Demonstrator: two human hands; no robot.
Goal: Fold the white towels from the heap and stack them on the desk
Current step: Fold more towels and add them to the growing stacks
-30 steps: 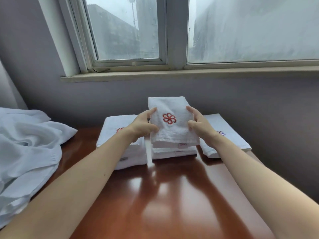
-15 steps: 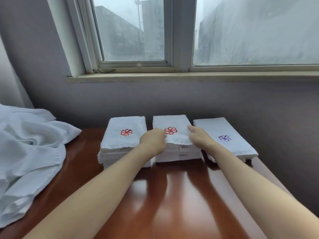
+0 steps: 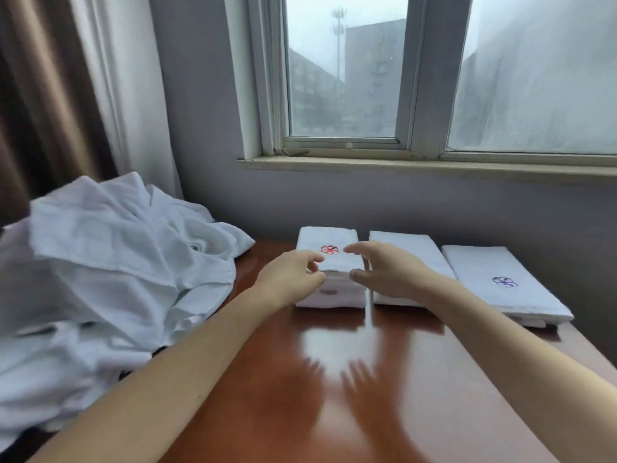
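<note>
My left hand (image 3: 293,279) and right hand (image 3: 387,274) hovered open and empty before three folded stacks (image 3: 329,262) on the bench (image 3: 334,379); the heap (image 3: 100,262) lay at my left.

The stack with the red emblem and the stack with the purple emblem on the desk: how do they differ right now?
The red-emblem stack stands taller, with several folded layers; the purple-emblem stack is lower and flatter. The red one sits nearest the heap, between the left hand and right hand; the purple one lies far right, with no hand near it. Both are white folded towels on the desk.
</note>
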